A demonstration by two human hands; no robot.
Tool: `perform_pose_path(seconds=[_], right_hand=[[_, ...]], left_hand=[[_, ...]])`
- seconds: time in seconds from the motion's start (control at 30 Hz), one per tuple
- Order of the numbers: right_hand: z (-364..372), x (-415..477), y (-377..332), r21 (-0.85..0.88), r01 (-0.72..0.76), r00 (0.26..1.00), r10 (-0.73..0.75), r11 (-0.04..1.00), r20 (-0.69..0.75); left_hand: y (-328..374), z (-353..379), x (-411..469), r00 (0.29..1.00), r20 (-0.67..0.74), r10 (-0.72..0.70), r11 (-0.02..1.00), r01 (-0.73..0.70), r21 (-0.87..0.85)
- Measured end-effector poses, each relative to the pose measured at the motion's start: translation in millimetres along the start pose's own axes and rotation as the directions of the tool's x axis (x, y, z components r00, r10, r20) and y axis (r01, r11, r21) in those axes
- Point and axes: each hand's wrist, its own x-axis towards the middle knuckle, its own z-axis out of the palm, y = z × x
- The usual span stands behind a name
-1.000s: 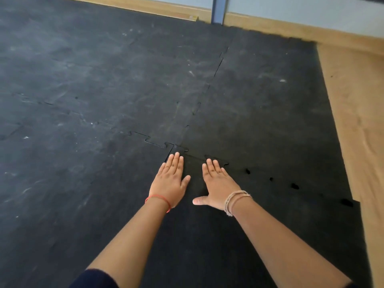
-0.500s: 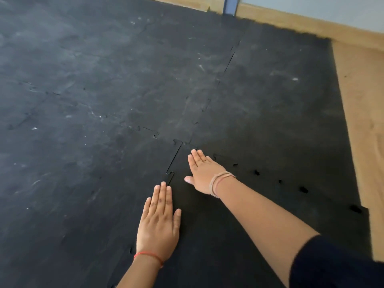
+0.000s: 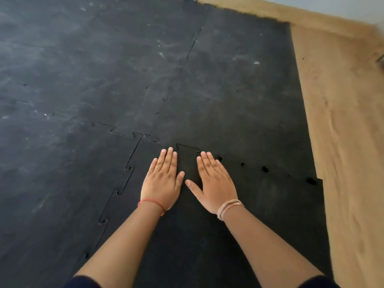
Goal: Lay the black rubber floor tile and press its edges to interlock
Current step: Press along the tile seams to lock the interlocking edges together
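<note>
The black rubber floor tile lies flat at the near right, its puzzle-tooth edges meeting the laid tiles on its left and far sides. My left hand rests palm down on the tile near its far edge, fingers together, a red thread on the wrist. Beside it, my right hand is also flat on the tile, thumb spread, pale bands around the wrist. Their fingertips reach the far seam. Small dark gaps show along that seam to the right.
Scuffed black tiles cover the floor to the left and ahead. The left seam runs toward me in a zigzag. Bare wooden floor runs along the right, and a pale wall with wood skirting stands at the back.
My left hand moved forward from the left seam to lie beside the right hand. The right hand shifted right along the far seam. The view tilted closer.
</note>
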Motion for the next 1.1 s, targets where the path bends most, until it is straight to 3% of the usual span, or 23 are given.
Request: perform_pose_path(seconds=[0.3, 0.4, 0.5, 0.6, 0.73, 0.87, 0.93, 1.0, 1.07, 1.1], right_hand=[[-16, 10, 26, 0.114, 0.083, 0.985, -0.099, 0.990, 0.143], [1, -22, 27, 0.071, -0.097, 0.995, 0.097, 0.993, -0.005], [8, -46, 25, 0.060, -0.244, 0.969, 0.245, 0.968, -0.022], [-7, -38, 32, 0.020, -0.230, 0.968, 0.227, 0.973, 0.112], [-28, -25, 34, -0.158, -0.153, 0.929, 0.196, 0.976, 0.315], [-36, -21, 42, -0.060, -0.154, 0.893, 0.165, 0.986, 0.419], [-31, -26, 49, 0.051, -0.163, 0.916, 0.132, 0.985, 0.378], [-18, -44, 55, 0.082, -0.173, 0.966, 0.153, 0.982, 0.207], [-1, -73, 61, 0.080, -0.290, 0.957, 0.290, 0.954, 0.004], [4, -89, 65, 0.081, -0.343, 0.938, 0.346, 0.936, -0.029]], left_hand=[[1, -4, -2, 0.999, 0.044, -0.018, 1.000, 0.017, 0.004], [2, -7, 0, 1.000, 0.026, 0.013, 1.000, -0.013, -0.005], [21, -10, 7, 0.992, 0.076, 0.098, 0.994, -0.094, -0.062], [44, -3, 13, 0.992, 0.090, 0.091, 0.995, -0.087, -0.049], [44, -3, 16, 0.994, 0.090, 0.067, 0.996, -0.062, -0.057], [46, -17, 24, 0.976, 0.210, 0.053, 0.991, -0.025, -0.133], [48, -24, 28, 0.963, 0.268, 0.035, 0.991, 0.000, -0.131], [52, -23, 25, 0.964, 0.266, 0.006, 0.994, 0.023, -0.104], [70, -16, 13, 0.972, 0.229, 0.062, 0.996, -0.046, -0.073], [83, -10, 6, 0.967, 0.217, 0.134, 0.990, -0.120, -0.079]])
